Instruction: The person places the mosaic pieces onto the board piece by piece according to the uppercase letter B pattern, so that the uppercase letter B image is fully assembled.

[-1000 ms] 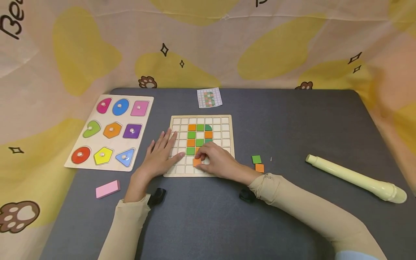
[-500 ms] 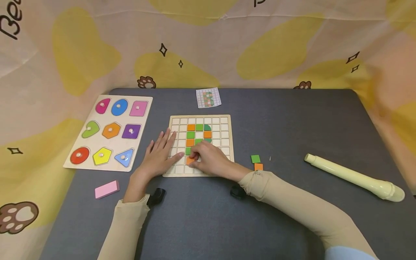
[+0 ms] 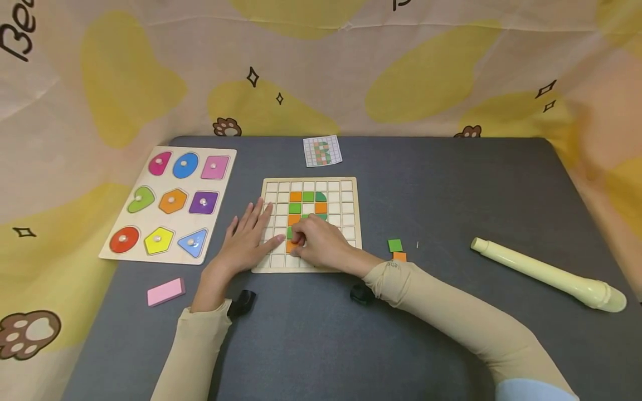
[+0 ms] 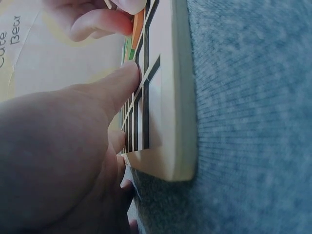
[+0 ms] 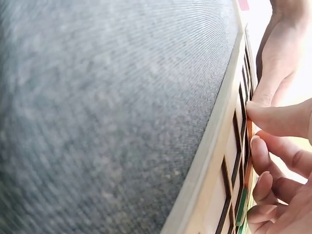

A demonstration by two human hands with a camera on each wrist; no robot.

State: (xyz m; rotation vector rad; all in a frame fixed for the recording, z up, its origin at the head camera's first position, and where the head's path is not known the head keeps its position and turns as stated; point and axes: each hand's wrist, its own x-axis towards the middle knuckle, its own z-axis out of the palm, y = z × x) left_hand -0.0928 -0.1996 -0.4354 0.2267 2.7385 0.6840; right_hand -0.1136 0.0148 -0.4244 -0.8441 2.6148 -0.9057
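My right hand [image 3: 323,242] pinches an orange square tile [image 3: 290,247] between thumb and fingers at the lower part of the wooden grid board [image 3: 346,245]. In the left wrist view, that orange tile [image 4: 138,28] sits tight against the grid. My left hand [image 3: 244,242] rests with spread, straight fingers on the board's left side, its thumb touching the grid. Orange, green and dark green tiles lie in the grid's middle columns, such as a green tile [image 3: 308,196] and an orange tile [image 3: 321,208]. My right hand hides several cells.
A loose green tile [image 3: 395,245] and orange tile [image 3: 399,257] lie right of the board. Behind it is a pattern card [image 3: 322,151]. A knobbed shape puzzle [image 3: 195,186] and pink block [image 3: 166,292] lie left; a pale yellow tube [image 3: 546,274] lies far right.
My right hand has carried the orange tile leftward across the board to a cell below the green tile near my left thumb. The left hand has stayed in place.
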